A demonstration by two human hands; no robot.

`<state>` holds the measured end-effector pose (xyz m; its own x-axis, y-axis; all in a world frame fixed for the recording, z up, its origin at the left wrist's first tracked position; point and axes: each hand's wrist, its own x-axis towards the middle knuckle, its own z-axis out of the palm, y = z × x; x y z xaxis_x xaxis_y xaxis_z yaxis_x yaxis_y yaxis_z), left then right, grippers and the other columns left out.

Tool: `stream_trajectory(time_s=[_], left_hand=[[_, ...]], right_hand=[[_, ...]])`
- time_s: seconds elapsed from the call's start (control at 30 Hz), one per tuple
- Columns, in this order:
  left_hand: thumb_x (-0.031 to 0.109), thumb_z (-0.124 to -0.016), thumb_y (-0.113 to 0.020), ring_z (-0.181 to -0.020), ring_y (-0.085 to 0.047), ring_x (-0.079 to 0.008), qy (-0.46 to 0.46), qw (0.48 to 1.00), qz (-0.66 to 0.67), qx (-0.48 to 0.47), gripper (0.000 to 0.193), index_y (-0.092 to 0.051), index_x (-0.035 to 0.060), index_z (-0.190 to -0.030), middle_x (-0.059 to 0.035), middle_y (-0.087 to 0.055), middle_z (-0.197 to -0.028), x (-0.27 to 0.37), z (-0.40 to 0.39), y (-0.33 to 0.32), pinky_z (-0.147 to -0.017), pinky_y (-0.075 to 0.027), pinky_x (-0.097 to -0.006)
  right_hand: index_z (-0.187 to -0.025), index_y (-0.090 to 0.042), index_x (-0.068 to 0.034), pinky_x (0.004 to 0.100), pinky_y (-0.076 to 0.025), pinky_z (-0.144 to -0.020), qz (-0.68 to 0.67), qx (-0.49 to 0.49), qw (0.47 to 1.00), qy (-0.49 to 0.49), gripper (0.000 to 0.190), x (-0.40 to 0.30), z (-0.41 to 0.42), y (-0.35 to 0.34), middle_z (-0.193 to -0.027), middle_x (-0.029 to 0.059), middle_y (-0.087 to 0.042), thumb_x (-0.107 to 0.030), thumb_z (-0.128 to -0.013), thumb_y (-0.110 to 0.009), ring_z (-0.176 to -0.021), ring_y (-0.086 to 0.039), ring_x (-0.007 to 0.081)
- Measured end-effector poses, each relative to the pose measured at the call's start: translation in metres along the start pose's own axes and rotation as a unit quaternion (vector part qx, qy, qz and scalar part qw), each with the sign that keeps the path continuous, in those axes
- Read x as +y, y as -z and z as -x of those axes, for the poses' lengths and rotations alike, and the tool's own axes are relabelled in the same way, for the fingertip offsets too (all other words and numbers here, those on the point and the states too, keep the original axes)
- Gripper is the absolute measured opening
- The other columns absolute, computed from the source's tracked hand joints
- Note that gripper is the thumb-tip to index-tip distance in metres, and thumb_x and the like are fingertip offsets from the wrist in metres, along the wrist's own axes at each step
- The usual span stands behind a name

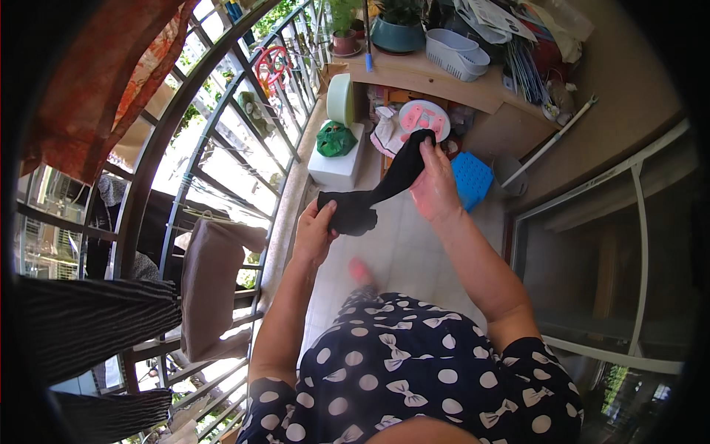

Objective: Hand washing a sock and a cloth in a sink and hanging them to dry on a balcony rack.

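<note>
A black cloth piece, apparently a sock (pixel 402 166), stretches between my two hands in front of my body. My left hand (pixel 315 233) pinches its lower left end, where a wider flap of black fabric (pixel 352 213) hangs beside the fingers. Whether this flap is a second sock or part of the same one, I cannot tell. Higher up and to the right, my right hand (pixel 435 183) grips the other end between thumb and fingers. Behind that end is a round pink-and-white plastic item (pixel 424 117), partly covered by the black cloth.
Metal railings (pixel 222 133) run along the left, hung with a brown garment (pixel 211 294) and striped cloth (pixel 100 322). Ahead, a green bag (pixel 336 139) sits on a white box (pixel 335 166). A blue perforated plastic item (pixel 471 177), a pole (pixel 549 141) and a cluttered desk (pixel 432 83) stand near.
</note>
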<state>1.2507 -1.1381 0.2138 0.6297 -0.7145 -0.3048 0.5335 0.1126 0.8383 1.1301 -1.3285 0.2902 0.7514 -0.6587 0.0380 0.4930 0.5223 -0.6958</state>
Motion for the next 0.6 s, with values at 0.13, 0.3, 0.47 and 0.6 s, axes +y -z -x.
stream_trajectory(time_s=[0.13,0.3,0.47,0.6], left_hand=[[0.028,-0.089,-0.06,-0.06,-0.049,-0.0012,0.006,0.998,-0.057,-0.033,0.02,-0.061,0.0113,-0.099,0.0054,-0.061,-0.078,0.017,-0.05,0.001,-0.05,-0.035,-0.0165],[0.033,-0.088,-0.062,-0.064,-0.049,-0.0002,0.045,0.99,-0.122,-0.05,0.027,-0.062,0.0116,-0.104,0.0071,-0.061,-0.08,0.036,-0.105,-0.01,-0.056,-0.037,-0.0166],[0.032,-0.087,-0.064,-0.067,-0.05,0.0005,0.058,0.981,-0.145,-0.113,0.024,-0.064,0.0126,-0.101,0.0078,-0.062,-0.083,0.05,-0.153,-0.015,-0.056,-0.037,-0.0158],[0.029,-0.086,-0.065,-0.066,-0.05,0.0007,0.078,0.974,-0.167,-0.128,0.02,-0.065,0.0122,-0.096,0.008,-0.062,-0.08,0.063,-0.185,-0.031,-0.055,-0.037,-0.0158]], right_hand=[[-0.108,-0.054,-0.003,0.0362,-0.05,-0.083,-0.017,0.001,1.0,0.02,0.029,-0.017,-0.071,-0.004,-0.097,0.0052,-0.059,-0.029,-0.096,-0.049,-0.09,-0.058,0.0176],[-0.109,-0.055,-0.003,0.0308,-0.05,-0.075,0.05,-0.026,0.998,0.038,0.03,-0.037,-0.132,-0.005,-0.087,0.0024,-0.06,-0.029,-0.098,-0.045,-0.083,-0.059,0.0126],[-0.11,-0.054,-0.003,0.0301,-0.049,-0.07,0.024,0.006,0.998,0.054,0.029,-0.051,-0.186,0.011,-0.083,0.0041,-0.059,-0.027,-0.099,-0.043,-0.079,-0.058,0.0131],[-0.111,-0.053,-0.005,0.0305,-0.045,-0.069,-0.07,-0.028,0.996,0.04,0.028,-0.081,-0.247,0.051,-0.084,0.0051,-0.057,-0.028,-0.098,-0.044,-0.075,-0.053,0.0155]])
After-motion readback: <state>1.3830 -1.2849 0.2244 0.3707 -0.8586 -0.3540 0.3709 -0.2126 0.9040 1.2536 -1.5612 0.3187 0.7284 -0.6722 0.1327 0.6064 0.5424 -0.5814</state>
